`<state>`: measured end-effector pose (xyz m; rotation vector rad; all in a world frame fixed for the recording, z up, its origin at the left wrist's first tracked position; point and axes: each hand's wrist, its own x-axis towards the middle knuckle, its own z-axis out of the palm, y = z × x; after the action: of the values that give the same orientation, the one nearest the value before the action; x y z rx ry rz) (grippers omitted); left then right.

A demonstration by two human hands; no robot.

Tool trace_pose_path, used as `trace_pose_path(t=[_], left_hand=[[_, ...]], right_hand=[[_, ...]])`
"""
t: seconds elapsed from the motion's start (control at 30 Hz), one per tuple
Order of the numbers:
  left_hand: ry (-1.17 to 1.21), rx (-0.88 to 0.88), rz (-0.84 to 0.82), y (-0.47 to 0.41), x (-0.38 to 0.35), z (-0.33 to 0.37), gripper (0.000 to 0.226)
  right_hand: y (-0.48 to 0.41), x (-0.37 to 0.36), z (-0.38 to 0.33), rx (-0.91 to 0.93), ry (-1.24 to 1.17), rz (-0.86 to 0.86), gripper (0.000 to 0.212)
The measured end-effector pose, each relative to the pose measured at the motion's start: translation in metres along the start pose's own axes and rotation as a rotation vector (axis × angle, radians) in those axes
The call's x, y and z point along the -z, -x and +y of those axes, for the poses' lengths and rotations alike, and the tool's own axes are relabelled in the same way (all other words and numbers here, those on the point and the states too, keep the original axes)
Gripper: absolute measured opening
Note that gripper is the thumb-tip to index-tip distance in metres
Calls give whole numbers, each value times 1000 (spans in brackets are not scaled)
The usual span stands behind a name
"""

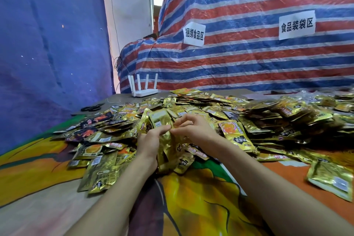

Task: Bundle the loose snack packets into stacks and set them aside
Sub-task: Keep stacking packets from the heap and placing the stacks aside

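A wide heap of loose gold foil snack packets point(220, 105) covers the middle and right of the table. My left hand point(151, 143) grips an upright bunch of gold packets point(168, 147) from the left side, thumb across its front. My right hand point(193, 128) meets it from the right, its curled fingers pinching the top edge of the same bunch. A few dark packets with orange print point(92, 120) lie at the heap's left edge.
A white router with several antennas point(143, 88) stands at the table's far edge. Black scissors point(91, 108) lie at the far left. An orange and yellow printed cloth point(201, 197) covers the near table. A striped tarp with two paper signs point(249, 53) rises behind.
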<state>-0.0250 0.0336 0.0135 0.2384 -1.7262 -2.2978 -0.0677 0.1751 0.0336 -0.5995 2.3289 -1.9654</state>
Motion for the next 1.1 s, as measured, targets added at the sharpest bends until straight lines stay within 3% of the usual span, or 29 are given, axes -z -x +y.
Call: trace_pose_path(t=[0.1, 0.17, 0.23, 0.3, 0.37, 0.5, 0.6, 0.77, 0.93, 1.0, 1.1], left_hand=[[-119, -133, 52, -3, 9, 5, 7], [-212, -261, 13, -5, 15, 14, 30], [-429, -405, -27, -3, 24, 24, 39], [-609, -490, -74, 3, 34, 27, 31], [-617, -471, -149, 13, 44, 22, 24], [-588, -260, -275, 21, 55, 7, 24], [-433, -159, -214, 16, 57, 4, 13], [-147, -136, -222, 18, 52, 12, 29], [134, -79, -54, 12, 56, 17, 23], [194, -59, -11, 10, 58, 19, 21], [198, -67, 6, 9, 57, 19, 26]], right_hand=[[-2, 7, 3, 58, 279, 29, 13], [-2, 15, 4, 57, 553, 11, 34], [-1, 22, 6, -2, 740, -145, 55], [4, 28, 2, -43, 808, -288, 68], [8, 33, -5, -52, 829, -377, 71], [14, 31, -10, -54, 1010, -494, 60], [17, 24, -6, 9, 1051, -458, 51], [17, 20, -3, 177, 1180, -321, 37], [14, 22, -1, 332, 1127, -67, 25], [13, 25, 1, 342, 923, 31, 16], [10, 25, -6, 386, 439, 206, 21]])
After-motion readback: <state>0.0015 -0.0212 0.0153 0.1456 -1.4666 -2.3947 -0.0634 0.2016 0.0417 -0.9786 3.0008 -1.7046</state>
